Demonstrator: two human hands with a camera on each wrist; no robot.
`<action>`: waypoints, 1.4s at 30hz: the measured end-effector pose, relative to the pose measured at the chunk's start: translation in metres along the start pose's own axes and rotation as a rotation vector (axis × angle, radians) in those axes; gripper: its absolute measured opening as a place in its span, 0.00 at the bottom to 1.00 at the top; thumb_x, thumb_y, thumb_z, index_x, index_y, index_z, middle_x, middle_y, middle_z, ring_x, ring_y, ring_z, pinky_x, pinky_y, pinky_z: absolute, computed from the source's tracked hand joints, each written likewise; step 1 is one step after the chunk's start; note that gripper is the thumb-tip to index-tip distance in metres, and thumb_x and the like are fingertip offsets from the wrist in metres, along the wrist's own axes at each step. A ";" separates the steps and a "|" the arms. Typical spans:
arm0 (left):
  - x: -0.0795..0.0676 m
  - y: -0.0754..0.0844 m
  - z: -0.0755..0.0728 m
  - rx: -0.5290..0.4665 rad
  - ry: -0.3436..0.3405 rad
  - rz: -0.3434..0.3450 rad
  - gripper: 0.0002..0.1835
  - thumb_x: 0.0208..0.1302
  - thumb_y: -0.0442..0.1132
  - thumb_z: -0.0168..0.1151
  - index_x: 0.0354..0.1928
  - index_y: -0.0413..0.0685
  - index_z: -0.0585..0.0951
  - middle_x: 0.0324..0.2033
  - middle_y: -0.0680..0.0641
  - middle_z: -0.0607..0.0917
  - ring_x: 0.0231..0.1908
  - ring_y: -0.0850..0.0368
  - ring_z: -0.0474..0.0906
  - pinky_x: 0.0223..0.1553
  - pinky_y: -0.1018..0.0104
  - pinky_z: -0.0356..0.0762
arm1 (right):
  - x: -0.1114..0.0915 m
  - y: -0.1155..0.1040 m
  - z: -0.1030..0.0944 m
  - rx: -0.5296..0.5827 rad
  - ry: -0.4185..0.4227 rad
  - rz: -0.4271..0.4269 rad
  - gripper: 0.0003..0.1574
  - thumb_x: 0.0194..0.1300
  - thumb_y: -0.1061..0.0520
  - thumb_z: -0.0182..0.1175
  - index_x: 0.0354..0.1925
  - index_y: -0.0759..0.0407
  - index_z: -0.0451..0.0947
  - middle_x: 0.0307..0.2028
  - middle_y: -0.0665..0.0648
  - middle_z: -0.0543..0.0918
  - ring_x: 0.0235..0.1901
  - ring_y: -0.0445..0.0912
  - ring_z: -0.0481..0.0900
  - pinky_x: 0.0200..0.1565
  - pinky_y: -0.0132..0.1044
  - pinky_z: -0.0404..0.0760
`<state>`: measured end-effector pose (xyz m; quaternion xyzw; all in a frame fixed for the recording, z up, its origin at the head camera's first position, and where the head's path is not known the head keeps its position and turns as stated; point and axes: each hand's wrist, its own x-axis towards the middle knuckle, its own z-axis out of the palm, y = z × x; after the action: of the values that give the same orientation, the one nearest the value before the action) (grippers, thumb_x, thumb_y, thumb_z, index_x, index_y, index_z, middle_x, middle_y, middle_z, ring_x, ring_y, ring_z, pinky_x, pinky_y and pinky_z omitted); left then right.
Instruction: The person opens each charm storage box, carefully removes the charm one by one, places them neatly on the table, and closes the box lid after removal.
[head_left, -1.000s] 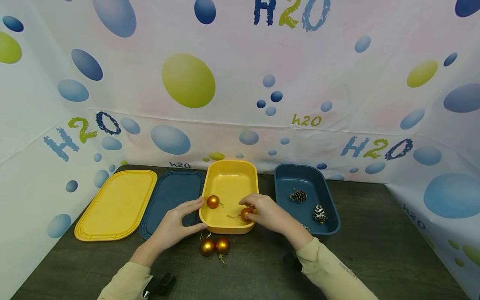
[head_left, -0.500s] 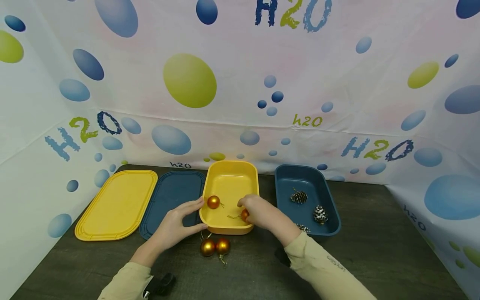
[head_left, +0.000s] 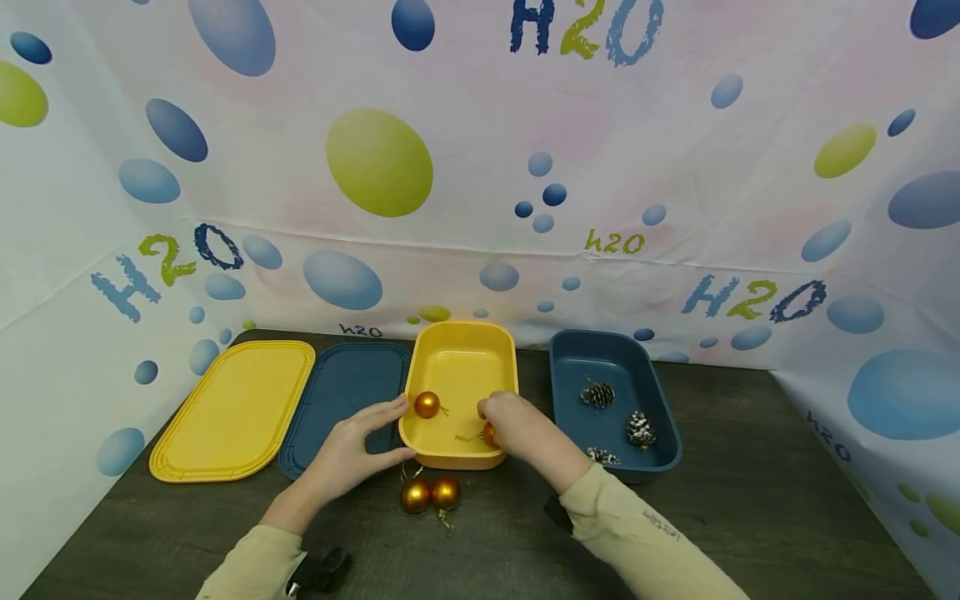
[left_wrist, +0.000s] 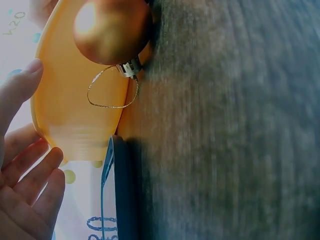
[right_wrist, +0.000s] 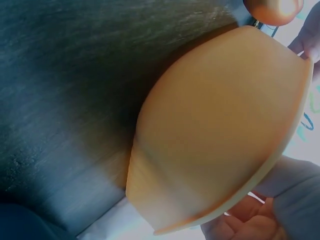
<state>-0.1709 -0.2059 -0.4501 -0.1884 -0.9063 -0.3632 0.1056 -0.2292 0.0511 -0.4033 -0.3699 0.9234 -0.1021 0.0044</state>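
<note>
In the head view, my left hand (head_left: 351, 446) lies along the near left corner of a yellow plastic container (head_left: 453, 461), thumb and fingertips at its rim. My right hand (head_left: 528, 433) reaches over the right rim with its fingers curled around an orange Christmas ball (head_left: 489, 434), which is mostly covered by the hand. Another orange Christmas ball (head_left: 427, 405) rests at the left inside the container. Two gold Christmas balls (head_left: 416, 495) with string loops lie on the table in front. The left wrist view shows one gold ball (left_wrist: 114, 30) close up beside the container's wall.
A dark blue container (head_left: 660, 454) with several pine cones (head_left: 641, 429) stands to the right. On the left lie a yellow lid (head_left: 232, 412) and a dark blue lid (head_left: 360, 375). A printed curtain (head_left: 480, 167) hangs behind the dark table (head_left: 750, 483).
My right hand has closed its fingers more and shifted slightly left over the ball, with the forearm moving left as well. The left hand has stayed at the container's corner.
</note>
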 end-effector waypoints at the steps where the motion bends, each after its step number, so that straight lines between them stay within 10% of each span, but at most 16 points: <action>1: 0.000 0.000 0.000 0.001 0.001 0.000 0.38 0.53 0.56 0.70 0.64 0.46 0.74 0.65 0.50 0.71 0.62 0.45 0.67 0.56 0.44 0.70 | 0.000 0.000 0.000 -0.005 0.002 0.002 0.07 0.54 0.73 0.64 0.33 0.65 0.80 0.25 0.57 0.74 0.24 0.46 0.69 0.27 0.32 0.72; 9: 0.000 -0.001 0.001 0.003 0.000 0.006 0.38 0.53 0.56 0.70 0.64 0.45 0.74 0.65 0.50 0.70 0.62 0.45 0.67 0.56 0.45 0.70 | 0.000 0.004 0.002 0.015 0.032 -0.042 0.08 0.52 0.72 0.66 0.26 0.62 0.80 0.22 0.54 0.70 0.23 0.45 0.68 0.26 0.32 0.70; 28: -0.001 0.001 0.001 0.015 -0.001 0.012 0.37 0.53 0.54 0.71 0.63 0.46 0.74 0.64 0.49 0.71 0.62 0.46 0.68 0.56 0.45 0.70 | -0.023 0.004 0.002 0.476 0.239 -0.077 0.15 0.55 0.62 0.70 0.43 0.60 0.82 0.40 0.53 0.80 0.39 0.45 0.78 0.43 0.37 0.81; 42: -0.001 0.003 0.000 0.006 0.006 0.023 0.37 0.53 0.51 0.72 0.63 0.44 0.74 0.64 0.48 0.71 0.62 0.45 0.68 0.56 0.45 0.70 | -0.059 -0.003 -0.005 0.706 0.185 -0.103 0.16 0.57 0.60 0.69 0.46 0.55 0.80 0.43 0.48 0.79 0.42 0.41 0.79 0.44 0.40 0.82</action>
<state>-0.1691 -0.2043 -0.4489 -0.1975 -0.9048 -0.3598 0.1131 -0.1843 0.0903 -0.4021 -0.3810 0.8080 -0.4474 0.0431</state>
